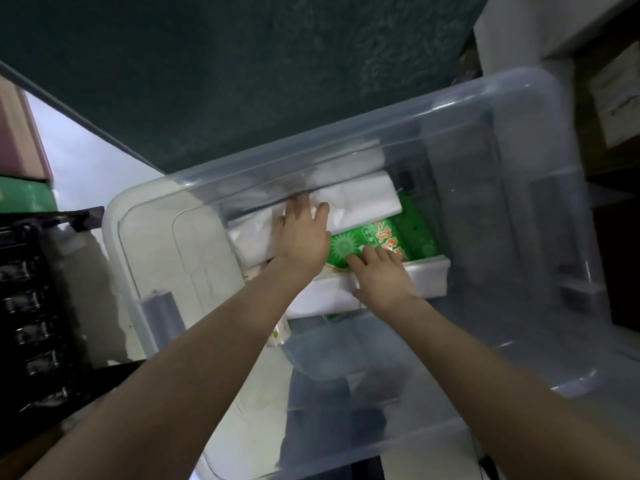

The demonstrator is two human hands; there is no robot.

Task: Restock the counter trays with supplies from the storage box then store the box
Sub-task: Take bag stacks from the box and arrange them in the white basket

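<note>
A large clear plastic storage box (519, 140) fills the right half of the view, seen from above. At its bottom lie white folded packs (360, 195), a green printed packet (377, 237) and a white tray-like piece (426, 282). Both my arms reach down into the box. My left hand (301, 233) lies flat with spread fingers on the white packs. My right hand (381, 275) rests its fingers on the green packet, at the edge of the white piece. I cannot tell whether either hand is gripping anything.
The box's white lid (166, 244) lies under its left side on a pale floor. A dark green wall (242, 64) is ahead. A black crate (31, 299) stands at left, and shelving with boxes (616, 109) at right.
</note>
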